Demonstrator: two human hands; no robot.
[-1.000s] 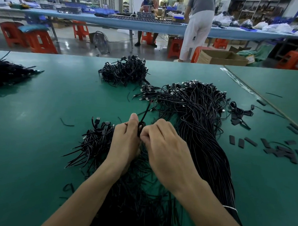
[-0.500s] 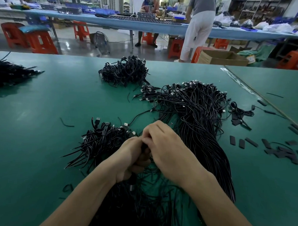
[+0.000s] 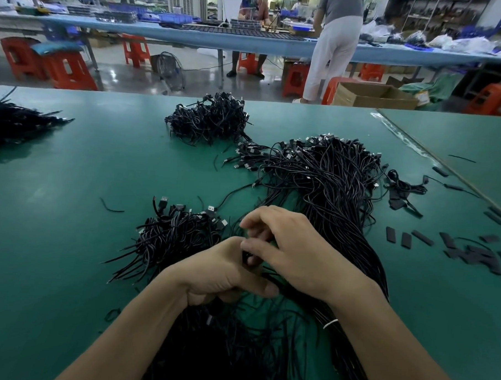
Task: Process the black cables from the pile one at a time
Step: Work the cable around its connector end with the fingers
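Item: black cable (image 3: 244, 258), a short stretch showing between our two hands, above the near end of the main pile (image 3: 329, 187).
Left hand (image 3: 225, 272): grip closed, fingers curled round the cable, thumb lying out to the right.
Right hand (image 3: 295, 255): grip closed, thumb and curled fingers pinching the same cable. Both hands are blurred.
Main pile: long black cables fanned across the green surface (image 3: 70, 210), plug ends far from us, bound near our right wrist by a white tie (image 3: 330, 323).
Smaller heap (image 3: 172, 235) just left of our hands; third heap (image 3: 209, 120) farther back.
Short black sleeve pieces (image 3: 470, 254) scattered at right.
Containers: open cardboard box (image 3: 374, 94) on the floor beyond the surface, contents hidden from us; blue bins (image 3: 176, 17) on the far bench, contents unclear.
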